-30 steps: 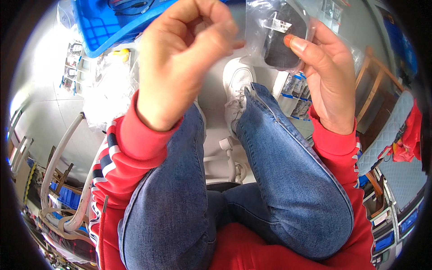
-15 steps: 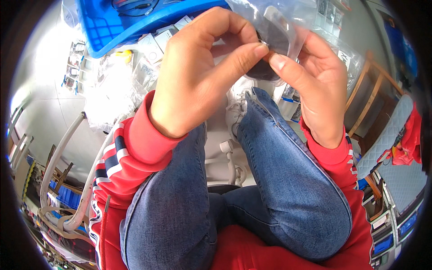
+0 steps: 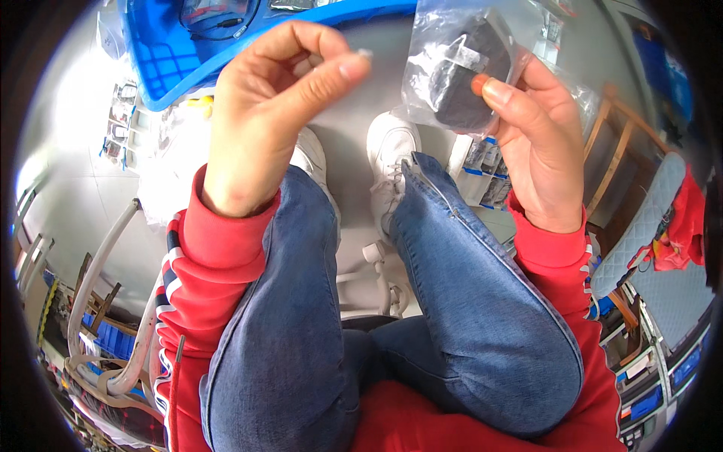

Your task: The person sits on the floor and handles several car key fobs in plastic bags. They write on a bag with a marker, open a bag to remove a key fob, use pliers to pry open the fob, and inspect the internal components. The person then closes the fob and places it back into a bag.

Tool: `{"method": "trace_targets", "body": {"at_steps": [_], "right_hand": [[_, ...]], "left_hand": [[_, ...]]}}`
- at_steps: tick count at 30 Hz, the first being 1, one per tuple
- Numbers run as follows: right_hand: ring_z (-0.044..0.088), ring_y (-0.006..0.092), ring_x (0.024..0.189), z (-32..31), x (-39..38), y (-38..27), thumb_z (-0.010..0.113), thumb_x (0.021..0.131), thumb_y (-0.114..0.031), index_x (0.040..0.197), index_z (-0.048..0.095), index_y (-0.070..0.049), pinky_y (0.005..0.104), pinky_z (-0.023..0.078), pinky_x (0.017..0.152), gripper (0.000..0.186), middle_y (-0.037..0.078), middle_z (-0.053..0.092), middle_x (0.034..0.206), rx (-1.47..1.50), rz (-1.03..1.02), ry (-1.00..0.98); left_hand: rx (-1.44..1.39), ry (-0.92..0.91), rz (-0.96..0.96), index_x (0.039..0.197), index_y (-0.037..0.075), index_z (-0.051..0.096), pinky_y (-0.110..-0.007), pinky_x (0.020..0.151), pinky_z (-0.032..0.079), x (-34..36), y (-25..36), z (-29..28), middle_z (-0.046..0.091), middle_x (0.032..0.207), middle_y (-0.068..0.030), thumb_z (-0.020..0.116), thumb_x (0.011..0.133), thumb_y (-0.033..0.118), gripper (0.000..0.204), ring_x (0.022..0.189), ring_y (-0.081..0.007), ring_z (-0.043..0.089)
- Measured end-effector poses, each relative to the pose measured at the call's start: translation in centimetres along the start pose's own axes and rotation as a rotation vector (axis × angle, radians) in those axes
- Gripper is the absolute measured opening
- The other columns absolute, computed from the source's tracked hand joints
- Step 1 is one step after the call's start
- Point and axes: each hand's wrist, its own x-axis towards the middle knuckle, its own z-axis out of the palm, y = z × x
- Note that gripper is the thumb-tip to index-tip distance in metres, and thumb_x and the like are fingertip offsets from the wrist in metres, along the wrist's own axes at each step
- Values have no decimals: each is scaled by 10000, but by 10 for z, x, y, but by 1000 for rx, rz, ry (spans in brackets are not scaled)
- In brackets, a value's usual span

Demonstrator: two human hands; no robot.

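Grey tiled floor (image 3: pixel 105 203), bright glare (image 3: pixel 64 98) upper left; wooden frame (image 3: pixel 611 166) right.

Your shot's plenty bright, but light seems to pour in from around 10 o'clock, and the floor (image 3: pixel 86 154) over that way is blown nearly white. You're getting glare streaks off the clear plastic bag (image 3: pixel 452 79) at 1 o'clock, while your 3 o'clock side's dimmer. Your jeans (image 3: pixel 482 309) look crisp, but the fisheye bends the chair frame (image 3: pixel 77 320) at 8 o'clock and the corners go black
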Motion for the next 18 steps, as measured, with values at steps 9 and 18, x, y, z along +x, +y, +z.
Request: {"method": "trace_targets", "body": {"at_steps": [9, 18], "right_hand": [[609, 129, 855, 5, 2, 6, 591, 810, -52, 1076, 554, 11, 244, 491, 725, 276, 80, 633, 931, 96, -30, 37], [599, 115, 885, 5, 5, 13, 603, 812, -76, 1126, 541, -5, 229, 470, 738, 328, 62, 625, 971, 45, -5, 58]], "left_hand": [[766, -435, -73, 746, -2, 587, -291, 625, 422, -13, -35, -1, 565, 715, -80, 702, 704, 77, 146, 679, -180, 548], [935, -578, 63, 784, 45, 611, -364, 768, 433, -17, -50, 0, 595, 799, -108, 592, 723, 46, 64, 801, -276, 572]]}}
